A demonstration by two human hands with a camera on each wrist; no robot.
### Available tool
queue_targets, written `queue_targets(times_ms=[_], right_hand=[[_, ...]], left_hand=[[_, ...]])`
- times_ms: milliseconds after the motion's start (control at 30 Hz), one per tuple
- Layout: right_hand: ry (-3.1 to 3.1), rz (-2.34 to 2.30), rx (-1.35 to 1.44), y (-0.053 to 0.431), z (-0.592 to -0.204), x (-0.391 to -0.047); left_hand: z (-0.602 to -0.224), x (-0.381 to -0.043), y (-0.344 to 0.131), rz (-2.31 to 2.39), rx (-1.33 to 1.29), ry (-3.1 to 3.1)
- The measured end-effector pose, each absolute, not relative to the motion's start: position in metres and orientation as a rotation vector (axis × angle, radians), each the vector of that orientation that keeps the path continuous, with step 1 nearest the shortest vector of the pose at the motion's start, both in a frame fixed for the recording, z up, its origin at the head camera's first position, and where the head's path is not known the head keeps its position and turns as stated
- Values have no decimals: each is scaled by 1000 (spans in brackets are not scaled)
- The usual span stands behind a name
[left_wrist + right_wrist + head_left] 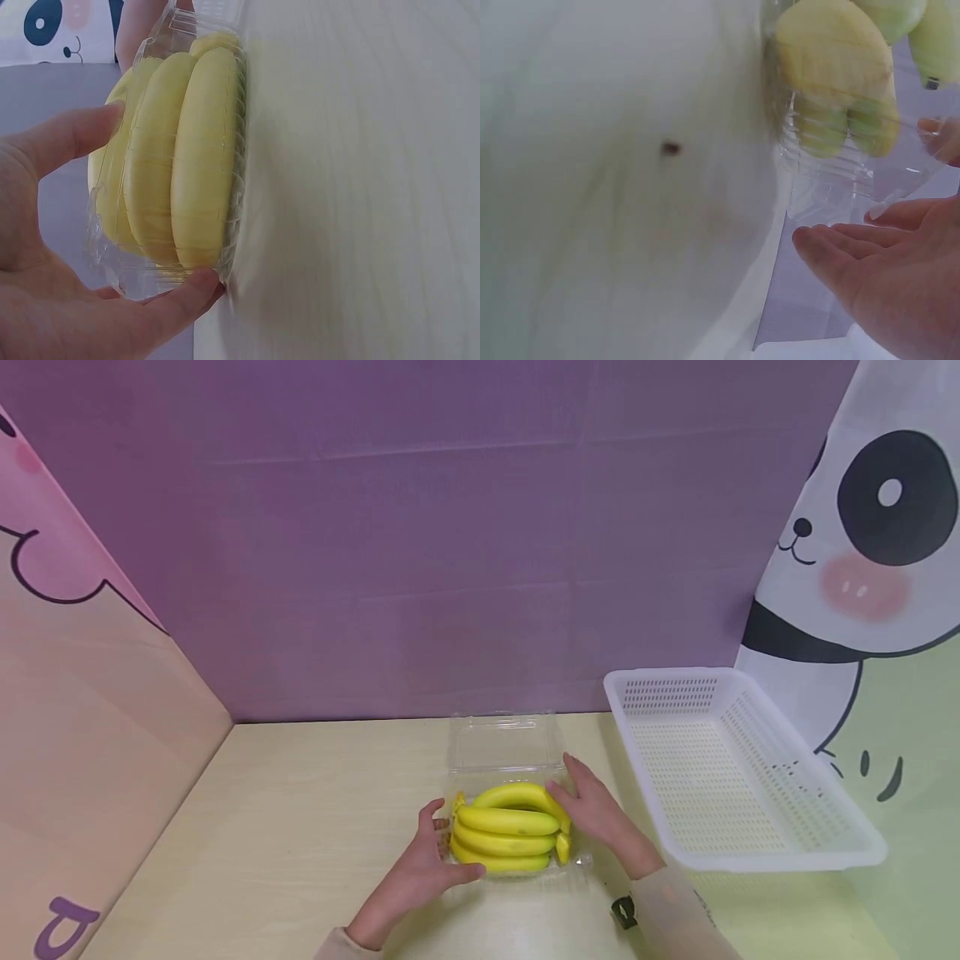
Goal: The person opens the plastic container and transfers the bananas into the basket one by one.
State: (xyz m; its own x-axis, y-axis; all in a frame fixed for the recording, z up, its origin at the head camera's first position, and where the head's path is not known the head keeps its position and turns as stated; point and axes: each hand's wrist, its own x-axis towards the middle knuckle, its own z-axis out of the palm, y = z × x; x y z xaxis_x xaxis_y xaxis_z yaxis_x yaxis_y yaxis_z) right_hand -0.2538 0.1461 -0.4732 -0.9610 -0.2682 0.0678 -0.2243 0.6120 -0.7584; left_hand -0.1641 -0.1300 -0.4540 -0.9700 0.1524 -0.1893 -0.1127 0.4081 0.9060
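Observation:
Several yellow bananas [506, 843] lie bunched in a clear plastic clamshell box [135, 279], whose hinged lid [504, 745] is folded back flat toward the wall. My left hand [420, 864] grips the left end of this box, thumb at the near rim and fingers round the end wall. At the opposite end, my right hand [600, 810] has its fingers extended along the outside of the box and its thumb over the top banana. In the right wrist view those fingers [832, 244] are straight beside the clear wall.
To the right stands a white perforated plastic basket [648, 768], its long side close to my right forearm. A small dark object [624, 912] shows by the right sleeve. A purple wall [390, 568] closes off the back of the pale wooden table [300, 810].

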Motion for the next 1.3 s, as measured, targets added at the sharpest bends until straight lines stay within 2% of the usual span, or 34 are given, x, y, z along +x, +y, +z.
queue_targets(times_ms=[1300], right_hand=[[2991, -1160, -647, 147, -439, -209]], left_hand=[[-456, -167, -131, 1568, 85, 2446]])
